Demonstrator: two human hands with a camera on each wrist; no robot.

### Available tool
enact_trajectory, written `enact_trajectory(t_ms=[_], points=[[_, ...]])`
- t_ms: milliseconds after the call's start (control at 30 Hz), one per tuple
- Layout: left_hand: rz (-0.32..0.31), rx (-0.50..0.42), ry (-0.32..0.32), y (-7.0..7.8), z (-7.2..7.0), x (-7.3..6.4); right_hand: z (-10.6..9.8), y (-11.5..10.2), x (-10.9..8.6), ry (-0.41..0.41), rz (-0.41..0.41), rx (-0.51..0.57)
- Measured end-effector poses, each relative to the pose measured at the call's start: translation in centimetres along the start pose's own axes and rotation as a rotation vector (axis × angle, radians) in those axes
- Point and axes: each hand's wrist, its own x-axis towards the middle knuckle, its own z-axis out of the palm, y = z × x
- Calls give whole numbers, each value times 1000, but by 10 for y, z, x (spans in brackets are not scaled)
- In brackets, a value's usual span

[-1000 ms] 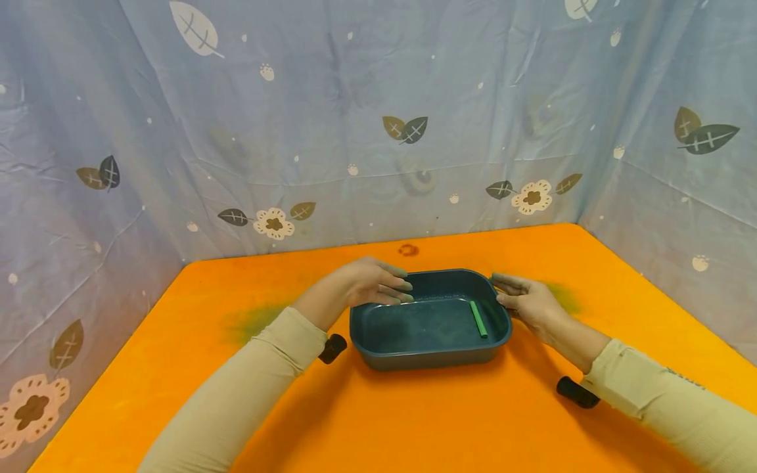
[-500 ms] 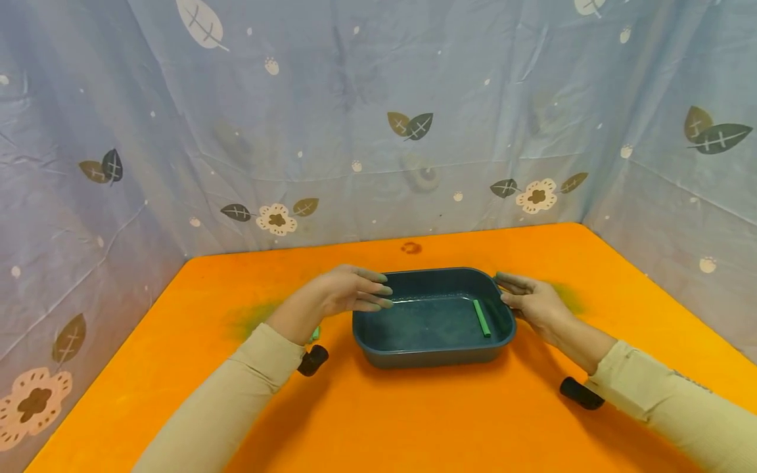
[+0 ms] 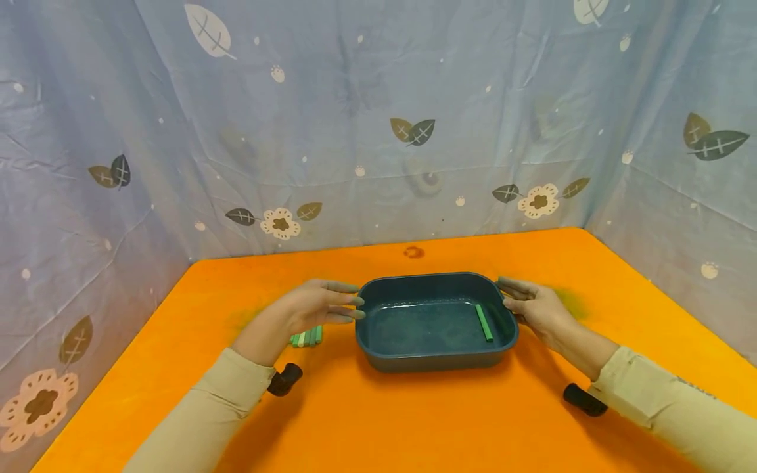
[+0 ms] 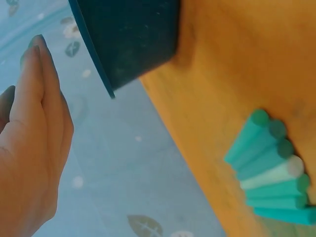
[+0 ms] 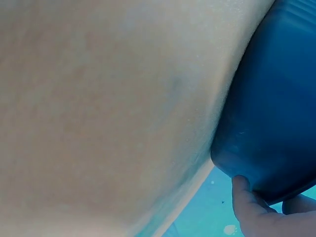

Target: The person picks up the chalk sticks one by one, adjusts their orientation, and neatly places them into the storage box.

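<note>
A dark blue-green rectangular tub (image 3: pixel 437 362) stands on the orange tabletop. One green chalk stick (image 3: pixel 483 323) lies inside, toward the tub's right end. My left hand (image 3: pixel 310 305), fingers straight and holding nothing, is at the tub's left rim; whether it touches cannot be told. Beneath that hand, in the left wrist view, several chalk sticks (image 4: pixel 271 173) lie side by side on the table, green except for a pale one. My right hand (image 3: pixel 541 312) touches the tub's right end, thumb by the rim and fingers extended along the outside. Fingertips of both hands look dusted green.
Patterned blue-grey curtains (image 3: pixel 331 144) hang behind and at both sides of the orange table (image 3: pixel 414 420). A green smear (image 3: pixel 570 301) marks the table beyond the right hand. Black wrist devices (image 3: pixel 285 380) sit under the cuffs.
My left hand has moved left from over the tub to its left rim, bringing the row of chalk sticks into sight. The right hand and the tub stay put.
</note>
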Motion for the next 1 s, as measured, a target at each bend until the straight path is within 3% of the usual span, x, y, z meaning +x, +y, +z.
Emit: enact_trajectory(t_ms=[167, 467, 700, 1000], points=[[2, 2, 8, -7, -13, -10, -4, 9, 7, -1, 4, 11], [1, 23, 16, -18, -40, -23, 1, -1, -1, 1, 1, -8], [5, 6, -6, -16, -55, -32, 1, -3, -2, 0, 5, -16], [0, 55, 1, -19, -75, -37, 1, -2, -1, 1, 12, -16]])
